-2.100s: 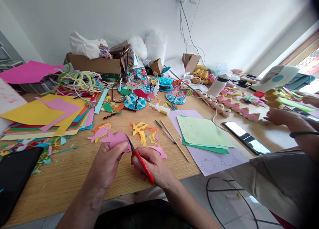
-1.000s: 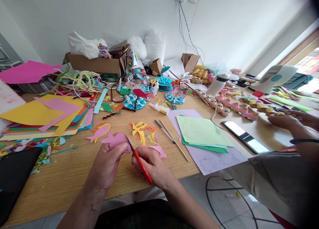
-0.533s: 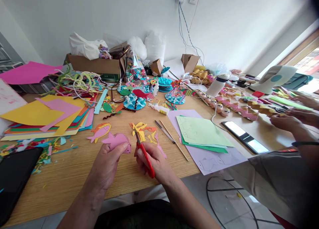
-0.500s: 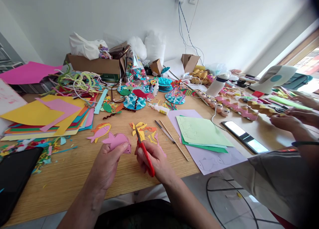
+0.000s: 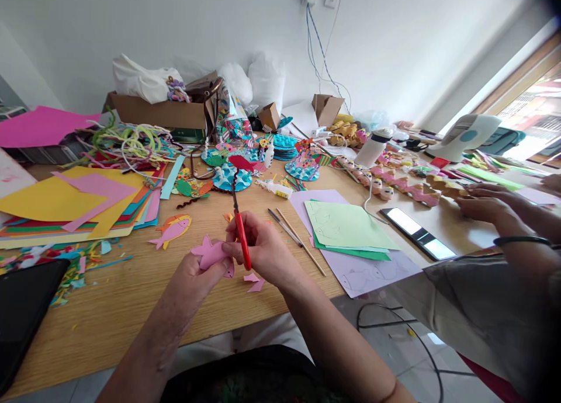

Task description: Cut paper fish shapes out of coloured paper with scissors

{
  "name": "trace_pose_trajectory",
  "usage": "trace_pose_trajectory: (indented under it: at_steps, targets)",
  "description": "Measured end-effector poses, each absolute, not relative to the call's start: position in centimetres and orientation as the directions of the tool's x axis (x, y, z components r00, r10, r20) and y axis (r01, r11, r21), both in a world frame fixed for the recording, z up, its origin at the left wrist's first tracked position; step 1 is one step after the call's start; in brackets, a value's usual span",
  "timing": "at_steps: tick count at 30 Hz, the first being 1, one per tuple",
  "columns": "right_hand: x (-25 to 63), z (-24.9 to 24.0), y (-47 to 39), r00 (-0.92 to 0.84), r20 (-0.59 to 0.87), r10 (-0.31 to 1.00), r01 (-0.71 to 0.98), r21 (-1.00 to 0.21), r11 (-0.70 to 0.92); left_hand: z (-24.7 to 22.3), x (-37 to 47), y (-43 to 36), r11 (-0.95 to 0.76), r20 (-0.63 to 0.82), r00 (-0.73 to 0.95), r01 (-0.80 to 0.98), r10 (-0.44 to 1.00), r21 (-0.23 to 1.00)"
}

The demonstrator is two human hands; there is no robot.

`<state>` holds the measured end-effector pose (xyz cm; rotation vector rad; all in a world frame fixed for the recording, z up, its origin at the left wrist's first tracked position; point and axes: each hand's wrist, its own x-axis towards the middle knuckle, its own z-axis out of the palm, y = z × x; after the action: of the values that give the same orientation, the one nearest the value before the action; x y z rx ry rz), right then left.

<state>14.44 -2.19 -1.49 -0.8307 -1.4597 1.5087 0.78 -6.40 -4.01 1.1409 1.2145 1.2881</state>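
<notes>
My left hand (image 5: 195, 286) pinches a pink paper fish cutout (image 5: 208, 252) between thumb and fingers, just above the table. Red-handled scissors (image 5: 242, 239) sit in my right hand (image 5: 265, 248), blades pointing away and up. The thumb and fingertips of that hand also touch the fish's upper edge. Left of the fish lies another paper fish, pink over yellow-orange (image 5: 174, 230). Small pink paper scraps (image 5: 255, 282) rest on the table below my right hand, which hides most of the yellow and orange scraps behind it.
Coloured paper sheets (image 5: 56, 198) are stacked at left, near a dark tablet (image 5: 30, 315). A brush and a wooden stick (image 5: 313, 258) lie beside green paper (image 5: 355, 225). Decorated paper crafts, a glue bottle (image 5: 279, 188) and a phone (image 5: 418, 233) stand around. A co-worker's hands (image 5: 491, 207) are at right.
My right hand has moved left with the scissors and now touches the fish. The scissors stand more upright. Pink scraps that were behind that hand now show nearer the table edge.
</notes>
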Motion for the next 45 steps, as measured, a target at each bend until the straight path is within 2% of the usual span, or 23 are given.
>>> trace_pose_trajectory:
  at_steps: [7,12,18,23,29,45]
  targets:
    - [13.5,-2.1,-2.7,-0.344,0.067,0.936,-0.262,-0.965,-0.028,-3.6,0.9,-6.3,-0.141,0.073,-0.255,-0.257,0.964,0.956]
    - [13.5,-2.4,-2.8,-0.348,0.065,0.935,-0.261,-0.965,-0.030,-3.6,1.0,-6.2,-0.150,0.092,-0.258,-0.217,0.962,0.964]
    - [13.2,-2.3,-3.0,-0.331,0.056,0.942,-0.348,-0.935,-0.067,-3.4,1.3,-6.1,-0.171,0.091,-0.284,-0.273,0.955,0.947]
    - [12.8,-2.5,-3.2,-0.340,0.055,0.939,-0.321,-0.945,-0.061,-3.5,1.1,-6.1,-0.125,0.054,-0.285,-0.238,0.957,0.963]
    - [12.6,-2.4,-3.3,-0.335,0.069,0.940,-0.342,-0.938,-0.054,-3.7,0.8,-6.0,-0.148,0.064,-0.277,-0.294,0.959,0.944]
    - [12.4,-2.7,-3.6,-0.352,0.058,0.934,-0.341,-0.938,-0.070,-3.9,0.5,-6.1,-0.146,0.072,-0.304,-0.228,0.950,0.963]
